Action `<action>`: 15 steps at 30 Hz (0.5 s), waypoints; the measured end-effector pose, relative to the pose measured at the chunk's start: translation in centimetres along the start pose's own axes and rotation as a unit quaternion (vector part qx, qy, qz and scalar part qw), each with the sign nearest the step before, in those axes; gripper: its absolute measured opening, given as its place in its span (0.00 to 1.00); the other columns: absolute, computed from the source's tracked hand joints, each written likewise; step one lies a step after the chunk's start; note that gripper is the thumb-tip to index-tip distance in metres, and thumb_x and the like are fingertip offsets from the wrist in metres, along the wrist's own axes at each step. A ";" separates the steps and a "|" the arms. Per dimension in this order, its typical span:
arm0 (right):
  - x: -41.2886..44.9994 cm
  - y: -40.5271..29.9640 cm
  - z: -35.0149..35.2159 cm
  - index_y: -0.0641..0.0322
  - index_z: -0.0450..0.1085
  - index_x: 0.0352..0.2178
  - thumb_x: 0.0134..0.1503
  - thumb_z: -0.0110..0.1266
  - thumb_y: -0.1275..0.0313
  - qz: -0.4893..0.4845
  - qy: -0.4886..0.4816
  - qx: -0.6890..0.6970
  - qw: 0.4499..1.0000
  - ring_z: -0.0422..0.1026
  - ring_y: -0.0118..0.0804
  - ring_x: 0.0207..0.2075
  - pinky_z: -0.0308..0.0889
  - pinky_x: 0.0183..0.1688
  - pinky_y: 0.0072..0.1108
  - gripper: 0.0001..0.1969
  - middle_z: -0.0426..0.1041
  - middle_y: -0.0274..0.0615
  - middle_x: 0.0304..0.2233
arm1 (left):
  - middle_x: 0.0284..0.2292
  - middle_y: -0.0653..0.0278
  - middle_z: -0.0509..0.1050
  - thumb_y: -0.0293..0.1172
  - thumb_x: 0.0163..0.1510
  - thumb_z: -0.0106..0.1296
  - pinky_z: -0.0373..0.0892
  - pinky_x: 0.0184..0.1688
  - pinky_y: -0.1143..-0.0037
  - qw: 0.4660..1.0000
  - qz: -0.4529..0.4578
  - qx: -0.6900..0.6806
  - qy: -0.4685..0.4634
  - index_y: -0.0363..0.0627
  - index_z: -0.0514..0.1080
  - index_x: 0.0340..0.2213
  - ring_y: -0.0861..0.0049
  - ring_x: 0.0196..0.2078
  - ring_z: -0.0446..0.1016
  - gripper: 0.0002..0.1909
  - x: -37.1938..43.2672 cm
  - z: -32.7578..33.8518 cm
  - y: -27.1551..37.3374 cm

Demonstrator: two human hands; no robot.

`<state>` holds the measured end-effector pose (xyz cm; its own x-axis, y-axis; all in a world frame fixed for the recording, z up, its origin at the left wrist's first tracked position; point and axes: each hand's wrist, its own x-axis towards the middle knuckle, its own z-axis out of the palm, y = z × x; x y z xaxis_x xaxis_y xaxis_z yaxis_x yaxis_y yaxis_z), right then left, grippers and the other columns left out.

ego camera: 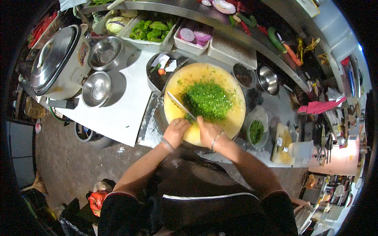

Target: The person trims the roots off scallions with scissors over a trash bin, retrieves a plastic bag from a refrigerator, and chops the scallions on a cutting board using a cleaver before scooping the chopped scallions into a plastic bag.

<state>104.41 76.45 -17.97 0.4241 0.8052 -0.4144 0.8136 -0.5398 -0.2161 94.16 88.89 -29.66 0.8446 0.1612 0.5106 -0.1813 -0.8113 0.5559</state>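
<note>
My right hand (209, 131) grips the handle of a kitchen knife (180, 104), its blade pointing up and left over a round yellow cutting board (175, 85). Beside the blade lies a heap of finely chopped green onions (206, 98), with loose bits scattered around it. My left hand (176, 131) rests at the board's near left edge, fingers curled close to the blade. A little green shows by its fingertips; whether they hold any is hidden. A clear tub of chopped greens (256, 131) stands right of the board.
Left stand a large rice cooker (63, 70) and steel bowls (97, 90). Behind are tubs of green peppers (152, 31) and cut red onions (192, 35), plus a lidded metal container (233, 48). A steel scrap bin (153, 78) touches the board's left side. A steel shelf edge (177, 8) overhangs the back.
</note>
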 end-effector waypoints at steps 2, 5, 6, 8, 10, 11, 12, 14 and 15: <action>0.2 0.3 -1.0 0.70 0.53 0.45 0.50 0.39 0.79 -0.039 0.028 -0.014 0.999 0.72 0.53 0.24 0.66 0.27 0.37 0.18 0.70 0.57 0.21 | 0.35 0.58 0.70 0.19 0.37 0.48 0.65 0.45 0.70 1.000 0.016 -0.002 -0.006 0.36 0.70 0.33 0.63 0.41 0.68 0.16 -0.3 -0.2 0.1; -0.4 -1.1 -1.0 0.70 0.53 0.44 0.49 0.39 0.79 0.018 -0.010 0.031 0.999 0.72 0.55 0.24 0.66 0.27 0.39 0.18 0.70 0.58 0.21 | 0.35 0.58 0.70 0.19 0.35 0.49 0.66 0.45 0.70 1.000 0.015 0.003 -0.002 0.36 0.70 0.32 0.63 0.40 0.68 0.16 -0.6 0.0 -0.4; -0.5 -0.6 1.1 0.70 0.53 0.45 0.50 0.39 0.78 0.027 0.018 0.006 0.999 0.71 0.53 0.22 0.66 0.25 0.37 0.19 0.69 0.56 0.20 | 0.35 0.57 0.70 0.19 0.35 0.49 0.66 0.44 0.70 1.000 0.017 -0.003 0.006 0.36 0.70 0.32 0.62 0.40 0.69 0.17 -0.4 0.3 -0.3; -0.3 0.2 1.5 0.70 0.51 0.47 0.51 0.40 0.76 0.023 0.042 -0.011 0.999 0.69 0.49 0.19 0.66 0.23 0.32 0.21 0.69 0.50 0.18 | 0.35 0.57 0.70 0.18 0.35 0.49 0.66 0.44 0.69 1.000 0.023 -0.007 0.013 0.36 0.70 0.32 0.62 0.40 0.69 0.17 0.3 0.6 -0.6; 0.1 -0.2 -1.6 0.67 0.54 0.45 0.52 0.39 0.76 0.035 -0.042 -0.010 0.998 0.69 0.47 0.19 0.66 0.23 0.31 0.17 0.69 0.49 0.18 | 0.35 0.56 0.70 0.18 0.37 0.48 0.66 0.44 0.69 0.999 0.034 -0.024 -0.006 0.37 0.69 0.33 0.61 0.40 0.69 0.15 0.4 0.1 -0.6; 0.4 0.4 -2.8 0.66 0.55 0.43 0.52 0.39 0.76 -0.009 -0.028 -0.036 0.999 0.70 0.46 0.20 0.66 0.24 0.31 0.15 0.69 0.48 0.18 | 0.35 0.56 0.70 0.18 0.37 0.48 0.66 0.44 0.69 0.999 0.031 -0.021 -0.006 0.37 0.69 0.33 0.61 0.40 0.69 0.15 0.4 0.2 -0.9; 0.5 0.9 -3.3 0.66 0.56 0.40 0.51 0.38 0.77 -0.036 0.007 -0.038 0.999 0.71 0.47 0.22 0.66 0.25 0.32 0.13 0.69 0.49 0.19 | 0.35 0.55 0.70 0.18 0.39 0.47 0.67 0.43 0.69 0.999 0.023 -0.026 -0.003 0.37 0.69 0.33 0.60 0.39 0.69 0.14 0.9 0.4 -0.8; 0.4 1.2 -4.1 0.66 0.56 0.40 0.51 0.38 0.78 -0.035 -0.002 -0.056 0.998 0.71 0.49 0.23 0.66 0.27 0.33 0.13 0.70 0.50 0.20 | 0.36 0.55 0.69 0.20 0.41 0.47 0.67 0.42 0.69 1.000 -0.010 -0.023 0.004 0.36 0.68 0.34 0.59 0.39 0.68 0.13 1.4 0.7 -0.5; 0.4 1.0 -4.5 0.66 0.56 0.40 0.50 0.38 0.78 -0.031 -0.010 -0.075 0.997 0.72 0.50 0.25 0.66 0.28 0.34 0.14 0.71 0.51 0.22 | 0.36 0.55 0.69 0.20 0.41 0.47 0.67 0.41 0.69 0.999 -0.031 -0.027 -0.004 0.36 0.69 0.33 0.59 0.38 0.69 0.12 1.4 0.8 -0.5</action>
<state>107.19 77.31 -14.36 0.3639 0.8304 -0.4219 0.8889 -0.4449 -0.1090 95.88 89.10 -29.74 0.8591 0.2063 0.4684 -0.1540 -0.7686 0.6209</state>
